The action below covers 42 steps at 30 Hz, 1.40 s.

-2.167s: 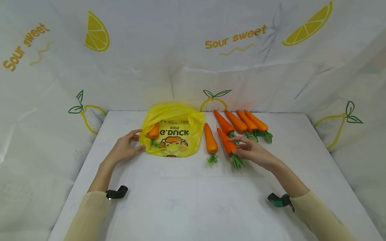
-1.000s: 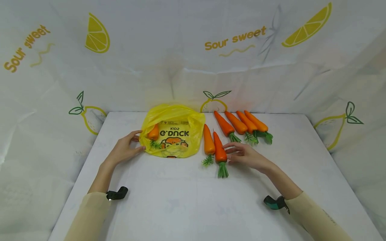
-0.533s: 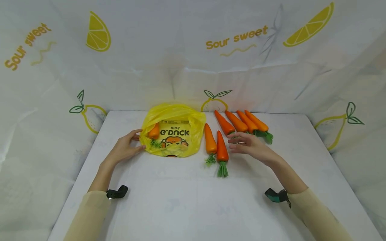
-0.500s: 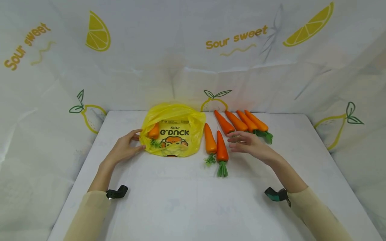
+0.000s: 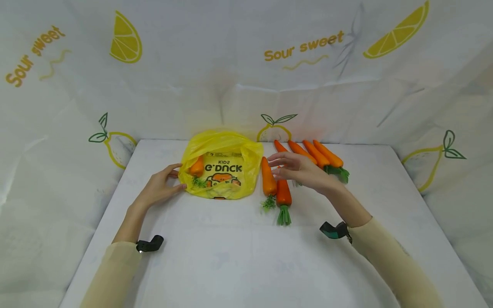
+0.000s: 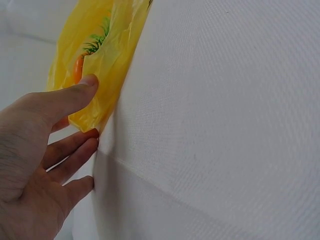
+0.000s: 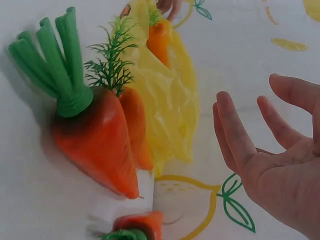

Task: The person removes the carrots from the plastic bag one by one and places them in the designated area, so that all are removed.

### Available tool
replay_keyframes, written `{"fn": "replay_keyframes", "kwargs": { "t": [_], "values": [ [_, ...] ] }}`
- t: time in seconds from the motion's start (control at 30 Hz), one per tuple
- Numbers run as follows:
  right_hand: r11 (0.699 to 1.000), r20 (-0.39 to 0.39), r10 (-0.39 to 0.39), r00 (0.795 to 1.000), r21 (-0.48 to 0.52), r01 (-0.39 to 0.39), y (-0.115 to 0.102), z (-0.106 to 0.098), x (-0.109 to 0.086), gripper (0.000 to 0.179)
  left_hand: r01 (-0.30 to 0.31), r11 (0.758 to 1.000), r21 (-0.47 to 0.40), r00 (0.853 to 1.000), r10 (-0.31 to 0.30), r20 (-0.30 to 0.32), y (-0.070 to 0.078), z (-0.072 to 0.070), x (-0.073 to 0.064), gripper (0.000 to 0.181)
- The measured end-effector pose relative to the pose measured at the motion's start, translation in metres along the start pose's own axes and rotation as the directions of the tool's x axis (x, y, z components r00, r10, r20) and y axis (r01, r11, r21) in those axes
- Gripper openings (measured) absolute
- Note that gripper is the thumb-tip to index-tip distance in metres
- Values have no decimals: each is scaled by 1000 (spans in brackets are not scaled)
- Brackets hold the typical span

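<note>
My left hand (image 5: 157,188) holds the left edge of a yellow plastic bag (image 5: 252,164) between thumb and fingers; the left wrist view shows the thumb lying on the film. Inside the bag is an orange carrot (image 5: 197,167) with feathery leaves. Beside the bag's right edge lies another carrot (image 5: 268,182), with a redder carrot (image 5: 284,197) with thick green stems against it. My right hand (image 5: 302,171) hovers over the tips of these two, fingers apart and nothing in them. It partly hides the redder carrot and a carrot (image 5: 279,145) behind.
More carrots (image 5: 327,154) lie in a slanted row at the table's back right, leaves toward me. The white table (image 5: 231,256) ends at a white printed cloth (image 5: 215,98), which rises behind it and at both sides.
My right hand has slid the redder carrot left against its neighbour, let go of it, and lifted away leftward over the carrots. The left hand has stayed at the bag.
</note>
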State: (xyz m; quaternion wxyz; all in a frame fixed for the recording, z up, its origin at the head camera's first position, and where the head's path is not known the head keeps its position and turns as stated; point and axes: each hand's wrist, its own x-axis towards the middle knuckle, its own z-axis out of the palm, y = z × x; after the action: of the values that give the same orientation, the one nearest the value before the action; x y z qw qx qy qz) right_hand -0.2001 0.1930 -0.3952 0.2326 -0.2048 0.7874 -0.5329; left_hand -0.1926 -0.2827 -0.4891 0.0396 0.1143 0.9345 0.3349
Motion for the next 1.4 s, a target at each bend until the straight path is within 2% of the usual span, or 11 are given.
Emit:
{"fn": "replay_keyframes", "kwargs": {
  "t": [0.33,0.5,0.67,0.9,1.23,1.4],
  "values": [
    [996,76,-82,994,44,79,-15,27,43,47,11,1000,-5,1000,-11,5,0,2,1,77],
    [997,98,-74,992,45,70,-26,38,56,41,20,1000,-3,1000,-20,10,0,3,1,77],
    [997,102,-76,992,37,73,-33,50,71,42,26,1000,-4,1000,-26,14,0,2,0,77],
    [997,146,-77,986,37,72,-34,68,96,43,19,1000,-9,1000,-19,7,0,1,0,77],
    [994,158,-72,985,-75,84,-30,91,128,41,15,1000,-13,1000,-15,3,-1,2,0,77],
    [994,182,-84,980,-58,96,-30,104,142,43,13,1000,-9,1000,-13,-1,1,2,0,77]
  ]
}}
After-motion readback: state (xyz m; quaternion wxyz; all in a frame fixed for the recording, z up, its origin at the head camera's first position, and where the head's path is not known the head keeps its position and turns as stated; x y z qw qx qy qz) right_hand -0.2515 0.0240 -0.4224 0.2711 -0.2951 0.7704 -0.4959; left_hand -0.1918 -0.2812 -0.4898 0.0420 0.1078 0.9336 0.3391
